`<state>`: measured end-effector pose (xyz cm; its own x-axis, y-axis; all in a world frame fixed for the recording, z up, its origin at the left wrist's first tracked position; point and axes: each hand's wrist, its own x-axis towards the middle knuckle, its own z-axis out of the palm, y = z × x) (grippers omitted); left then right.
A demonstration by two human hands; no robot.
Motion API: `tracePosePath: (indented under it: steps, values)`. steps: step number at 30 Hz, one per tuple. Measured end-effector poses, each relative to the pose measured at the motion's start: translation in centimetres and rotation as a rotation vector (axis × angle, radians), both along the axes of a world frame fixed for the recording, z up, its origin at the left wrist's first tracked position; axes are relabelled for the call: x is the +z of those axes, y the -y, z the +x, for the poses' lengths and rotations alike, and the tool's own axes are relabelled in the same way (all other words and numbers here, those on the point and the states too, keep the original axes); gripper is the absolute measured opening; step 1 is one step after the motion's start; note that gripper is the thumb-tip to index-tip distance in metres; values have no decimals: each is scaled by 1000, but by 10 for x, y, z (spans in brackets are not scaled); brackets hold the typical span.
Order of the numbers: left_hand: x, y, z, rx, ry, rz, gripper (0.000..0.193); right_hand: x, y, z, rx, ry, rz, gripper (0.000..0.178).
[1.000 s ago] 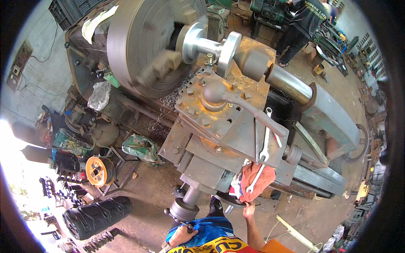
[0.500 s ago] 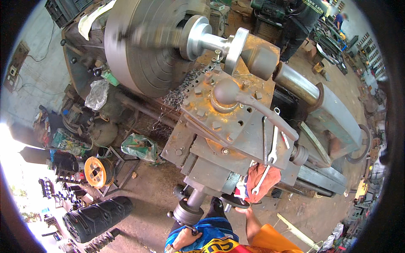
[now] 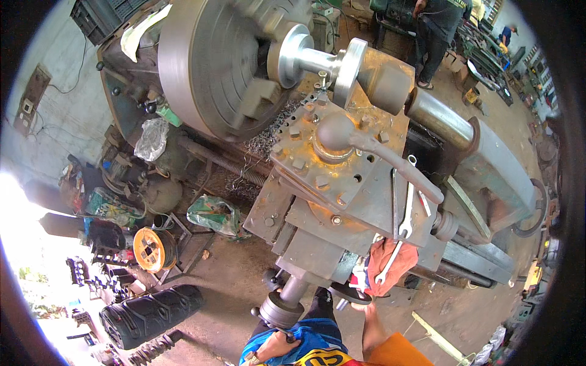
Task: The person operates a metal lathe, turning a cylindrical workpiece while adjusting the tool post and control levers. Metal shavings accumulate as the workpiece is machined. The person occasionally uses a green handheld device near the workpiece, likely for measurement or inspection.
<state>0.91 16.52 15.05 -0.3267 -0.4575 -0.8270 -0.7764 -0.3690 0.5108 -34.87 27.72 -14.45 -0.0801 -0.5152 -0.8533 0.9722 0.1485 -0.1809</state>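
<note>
My left hand (image 3: 279, 346) is low in the view, its fingers closed round the small crank handle (image 3: 289, 335) of the cross-slide dial (image 3: 281, 310). To its right, my right hand (image 3: 367, 306) grips the edge of a dark handwheel (image 3: 351, 294) under the lathe carriage; its fingers are small and partly hidden. Above the hands stands a rusty square tool post (image 3: 317, 177) with a ball-ended clamp lever (image 3: 397, 161). A shiny stepped metal workpiece (image 3: 317, 60) runs from the big chuck (image 3: 201, 73) to the tailstock centre (image 3: 384, 80). The tool tip sits beside the workpiece.
Open-end wrenches (image 3: 406, 207) lie on the carriage, one over a reddish cloth (image 3: 390, 259). Metal shavings (image 3: 268, 137) heap below the chuck. An orange cable reel (image 3: 148, 249) and a black ribbed case (image 3: 149, 314) stand on the floor at left. Another person (image 3: 434, 36) stands beyond the lathe.
The whole scene has shifted slightly right in the view. The chuck jaws show at another angle and less smeared. Both hands keep their places on the controls.
</note>
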Motion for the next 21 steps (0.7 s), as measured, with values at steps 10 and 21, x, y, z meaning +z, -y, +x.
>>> tracePosePath:
  steps: [10, 21]
  values:
    - [-11, -9, 2, 66, -89, -110, 41, 15, -6, -14, 193, -147, -3, 36]
    - [0, 1, 14, -18, -149, -21, 52, 44, 18, -6, 170, -11, 36, 58]
